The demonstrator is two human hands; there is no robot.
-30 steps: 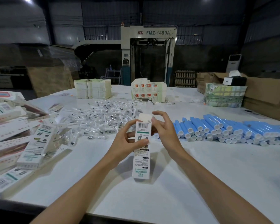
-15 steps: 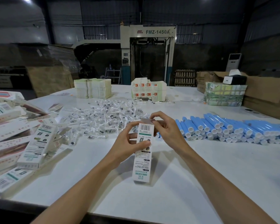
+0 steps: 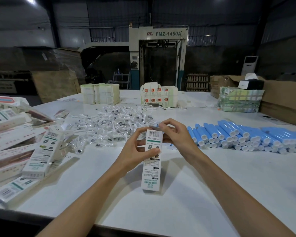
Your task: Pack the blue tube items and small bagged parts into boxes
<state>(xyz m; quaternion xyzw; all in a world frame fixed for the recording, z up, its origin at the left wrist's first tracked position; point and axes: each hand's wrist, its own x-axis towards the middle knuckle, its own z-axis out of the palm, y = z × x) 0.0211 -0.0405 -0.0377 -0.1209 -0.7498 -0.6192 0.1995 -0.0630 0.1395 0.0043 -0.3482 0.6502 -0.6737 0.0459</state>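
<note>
The white printed box [image 3: 151,159] stands on end in the middle of the bench [image 3: 212,189], barcode uppermost; its lower end is at the surface or just above it, I cannot say which. The left hand [image 3: 135,151] grips it about the middle, fingers [image 3: 150,152] curled round the body with the thumb laid across the front. The right hand [image 3: 176,137] is at the upper end, its fingertips [image 3: 162,128] pinching the top flap [image 3: 154,128], which looks partly folded over.

To my eye this is the closing step for one box. Whether a tube and a bag are already inside cannot be seen. The next move calls for a steady hold from the left hand while the right bends the flap down and slides its tongue into the mouth without crushing the card.

Just behind the hands lies the loose heap of small bagged parts [image 3: 113,124], and to the right a long stack of blue tubes [image 3: 243,137], white caps facing me. On the left is a pile of like boxes [image 3: 41,151], where I would expect this one to go. Stacks of flat cartons [image 3: 100,93] stand at the far edge.
</note>
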